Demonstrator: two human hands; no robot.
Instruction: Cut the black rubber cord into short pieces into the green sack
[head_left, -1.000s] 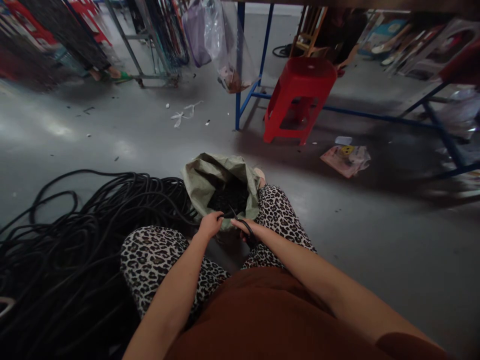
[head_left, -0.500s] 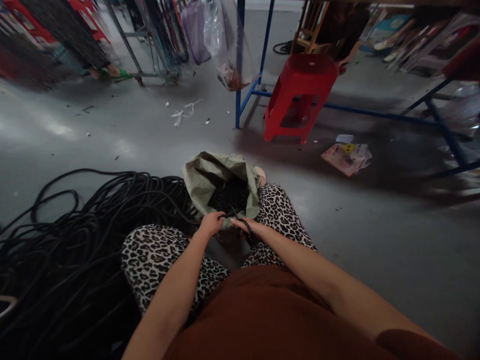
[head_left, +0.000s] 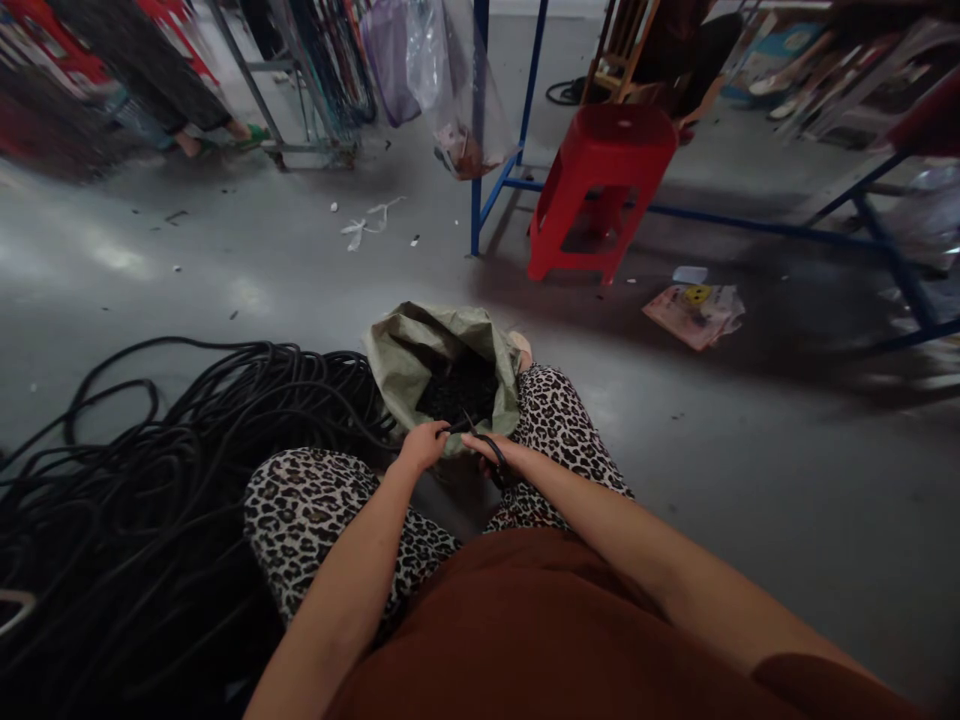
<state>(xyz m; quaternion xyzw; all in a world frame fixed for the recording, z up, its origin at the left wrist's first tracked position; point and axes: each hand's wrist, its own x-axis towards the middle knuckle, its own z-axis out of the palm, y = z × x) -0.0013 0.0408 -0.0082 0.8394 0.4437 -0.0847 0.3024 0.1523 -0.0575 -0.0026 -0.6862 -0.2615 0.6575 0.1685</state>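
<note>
Between my knees stands an open greenish woven sack [head_left: 397,365], with a heap of small black pieces [head_left: 457,388] inside. My left hand [head_left: 424,443] is closed on a black rubber cord near the sack's front rim, and the cord's end points right. In my right hand [head_left: 491,452] is a pair of black-handled scissors [head_left: 496,455], blades pointing up and left over the sack's mouth, close to the cord's end. Whether the blades touch the cord I cannot tell. To the left lies a big tangled pile of black cord [head_left: 225,420], running toward my left hand.
A red plastic stool [head_left: 611,180] stands ahead beside a blue metal table frame [head_left: 477,210] with clear plastic bags hung on it. A printed plastic packet [head_left: 696,312] lies on the floor at right. Other people's legs [head_left: 150,80] show at the far left and far right.
Both hands, the cord and the scissors stay almost where they were. The view has shifted only slightly, and a person's foot at the far left has moved a little to the right.
</note>
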